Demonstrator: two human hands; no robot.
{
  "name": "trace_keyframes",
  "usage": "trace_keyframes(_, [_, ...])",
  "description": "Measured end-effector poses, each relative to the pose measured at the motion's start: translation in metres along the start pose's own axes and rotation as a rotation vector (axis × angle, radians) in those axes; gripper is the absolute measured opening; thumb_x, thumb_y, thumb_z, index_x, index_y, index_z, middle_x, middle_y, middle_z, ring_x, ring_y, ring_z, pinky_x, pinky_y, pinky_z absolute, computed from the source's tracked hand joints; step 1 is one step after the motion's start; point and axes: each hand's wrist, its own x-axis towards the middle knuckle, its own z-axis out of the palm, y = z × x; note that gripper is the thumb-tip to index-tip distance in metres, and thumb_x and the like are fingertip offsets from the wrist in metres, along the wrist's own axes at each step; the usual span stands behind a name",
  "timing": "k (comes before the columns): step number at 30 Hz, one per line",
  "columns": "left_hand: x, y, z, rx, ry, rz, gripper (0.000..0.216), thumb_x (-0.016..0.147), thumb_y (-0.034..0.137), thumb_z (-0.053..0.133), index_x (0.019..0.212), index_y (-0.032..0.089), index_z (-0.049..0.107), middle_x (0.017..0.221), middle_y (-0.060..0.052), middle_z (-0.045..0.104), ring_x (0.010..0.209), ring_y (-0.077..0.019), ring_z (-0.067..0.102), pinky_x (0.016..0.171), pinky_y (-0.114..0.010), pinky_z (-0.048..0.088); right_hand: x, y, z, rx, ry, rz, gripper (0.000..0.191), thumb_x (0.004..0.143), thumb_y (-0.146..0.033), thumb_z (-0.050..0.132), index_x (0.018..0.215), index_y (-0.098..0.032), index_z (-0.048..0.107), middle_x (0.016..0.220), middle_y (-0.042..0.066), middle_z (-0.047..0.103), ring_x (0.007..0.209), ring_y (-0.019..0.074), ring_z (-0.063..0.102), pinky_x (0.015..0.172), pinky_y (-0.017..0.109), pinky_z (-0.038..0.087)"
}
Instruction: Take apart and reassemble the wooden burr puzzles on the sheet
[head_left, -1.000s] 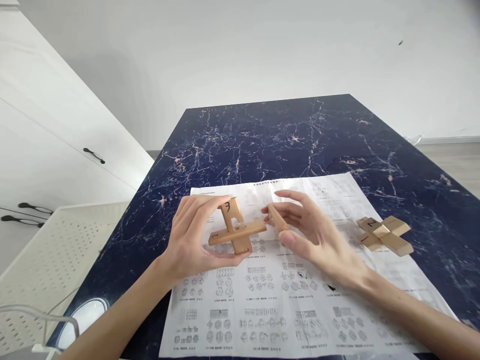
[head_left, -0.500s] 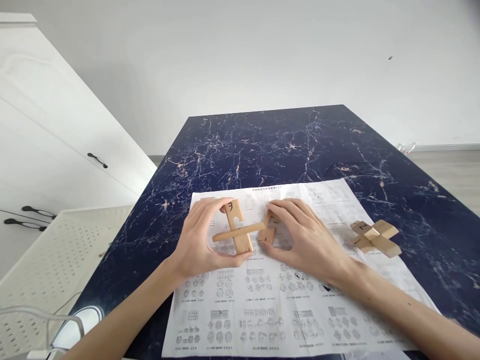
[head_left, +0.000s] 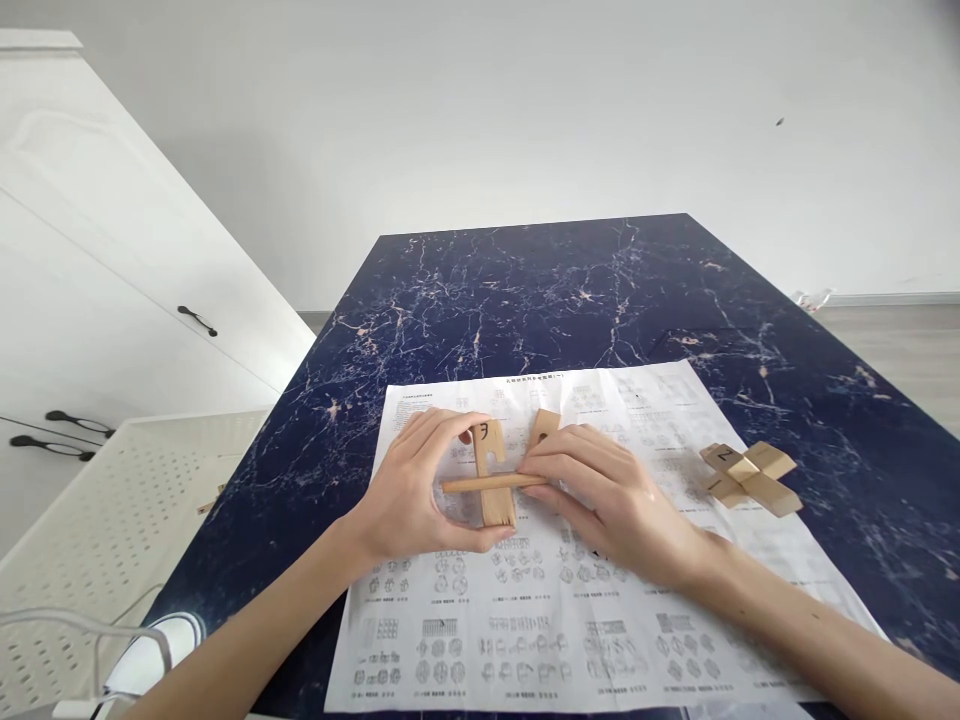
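Observation:
My left hand (head_left: pixel 420 490) is closed around the two ends of a notched wooden puzzle piece (head_left: pixel 496 508), which carries a dark mark near its top. A thin flat wooden puzzle piece (head_left: pixel 472 484) lies crosswise through it. The right end of this crosspiece is pinched between the thumb and fingers of my right hand (head_left: pixel 600 495). Just behind those fingers, another wooden puzzle piece (head_left: pixel 545 424) is on the printed sheet (head_left: pixel 420 650), its lower part hidden by the hand.
On the right part of the sheet sits a cross-shaped wooden assembly (head_left: pixel 752 474) with numbers on it. The dark blue marbled table (head_left: pixel 510 300) reaches back toward the wall. A white cabinet (head_left: pixel 112 220) and a perforated cream surface (head_left: pixel 150 500) are at the left.
My right hand has let go of the loose piece and now pinches the crosspiece's right end. My left hand has shifted slightly right and nearer. The crosspiece is more level.

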Motion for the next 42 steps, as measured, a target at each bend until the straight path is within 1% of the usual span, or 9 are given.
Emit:
trace_keyframes(4, [0.001, 0.000, 0.000, -0.006, -0.005, 0.000, 0.091, 0.073, 0.055, 0.095, 0.146, 0.026, 0.049, 0.127, -0.010, 0.070, 0.113, -0.0330, 0.070, 0.103, -0.053, 0.056, -0.001, -0.001, 0.000, 0.004, 0.003, -0.006, 0.011, 0.111, -0.016, 0.061, 0.115, -0.016, 0.072, 0.104, 0.011, 0.080, 0.091, 0.0256, 0.074, 0.077, 0.042, 0.062])
trace_keyframes(15, [0.000, -0.003, -0.002, -0.026, -0.023, 0.030, 0.093, 0.073, 0.057, 0.095, 0.148, 0.025, 0.050, 0.130, -0.012, 0.071, 0.115, -0.0341, 0.069, 0.105, -0.054, 0.055, -0.002, -0.004, -0.002, 0.039, 0.006, 0.001, 0.011, 0.111, -0.015, 0.062, 0.115, -0.015, 0.073, 0.106, 0.011, 0.081, 0.093, 0.0261, 0.075, 0.078, 0.041, 0.063])
trace_keyframes(20, [0.001, -0.005, -0.005, -0.048, -0.020, -0.037, 0.091, 0.075, 0.047, 0.094, 0.151, 0.026, 0.049, 0.134, -0.012, 0.069, 0.121, -0.0350, 0.067, 0.107, -0.054, 0.055, -0.001, -0.009, -0.002, 0.061, -0.029, -0.040, 0.014, 0.112, -0.016, 0.059, 0.116, -0.015, 0.072, 0.103, 0.011, 0.081, 0.091, 0.0256, 0.075, 0.078, 0.040, 0.062])
trace_keyframes(24, [0.004, -0.004, -0.008, -0.166, -0.095, -0.149, 0.090, 0.077, 0.048, 0.094, 0.152, 0.028, 0.048, 0.136, -0.012, 0.067, 0.119, -0.0336, 0.066, 0.106, -0.053, 0.054, -0.003, -0.011, 0.000, 0.027, -0.006, -0.002, 0.012, 0.111, -0.016, 0.061, 0.115, -0.014, 0.072, 0.101, 0.011, 0.080, 0.088, 0.0253, 0.074, 0.075, 0.040, 0.061])
trace_keyframes(28, [0.004, -0.005, -0.010, -0.532, -0.213, -0.275, 0.093, 0.083, 0.063, 0.089, 0.157, 0.028, 0.045, 0.124, -0.009, 0.069, 0.109, -0.0284, 0.067, 0.097, -0.044, 0.056, -0.004, -0.012, 0.002, 0.024, 0.011, 0.050, 0.011, 0.111, -0.016, 0.062, 0.114, -0.015, 0.072, 0.099, 0.010, 0.079, 0.086, 0.0245, 0.074, 0.073, 0.039, 0.061])
trace_keyframes(31, [0.005, -0.005, -0.011, -0.731, -0.281, -0.421, 0.067, 0.104, 0.064, 0.065, 0.157, 0.028, 0.046, 0.096, -0.001, 0.065, 0.082, -0.0183, 0.062, 0.075, -0.032, 0.052, -0.004, -0.015, 0.002, 0.085, 0.002, 0.068, 0.011, 0.111, -0.017, 0.062, 0.115, -0.015, 0.072, 0.100, 0.009, 0.079, 0.088, 0.0233, 0.075, 0.076, 0.037, 0.062])
trace_keyframes(33, [0.006, -0.003, -0.012, -0.777, -0.296, -0.490, 0.051, 0.110, 0.059, 0.057, 0.151, 0.028, 0.053, 0.082, 0.003, 0.056, 0.069, -0.0140, 0.052, 0.063, -0.027, 0.044, -0.003, -0.018, 0.002, 0.128, -0.007, 0.061, 0.012, 0.111, -0.017, 0.061, 0.115, -0.015, 0.073, 0.101, 0.010, 0.079, 0.091, 0.0231, 0.076, 0.079, 0.036, 0.063])
trace_keyframes(35, [0.007, -0.001, -0.012, -0.794, -0.286, -0.503, 0.044, 0.111, 0.056, 0.058, 0.144, 0.027, 0.058, 0.079, 0.004, 0.052, 0.067, -0.0131, 0.048, 0.061, -0.026, 0.041, -0.002, -0.020, 0.003, 0.142, -0.016, 0.037, 0.014, 0.112, -0.017, 0.059, 0.115, -0.015, 0.073, 0.101, 0.010, 0.079, 0.090, 0.0233, 0.077, 0.078, 0.036, 0.064])
trace_keyframes(42, [0.008, 0.002, -0.010, -0.763, -0.272, -0.493, 0.042, 0.110, 0.056, 0.058, 0.139, 0.026, 0.063, 0.076, 0.004, 0.052, 0.068, -0.0148, 0.050, 0.060, -0.027, 0.041, -0.001, -0.021, 0.003, 0.175, -0.037, -0.010, 0.015, 0.113, -0.016, 0.057, 0.115, -0.017, 0.072, 0.100, 0.009, 0.080, 0.087, 0.0227, 0.076, 0.075, 0.036, 0.064])
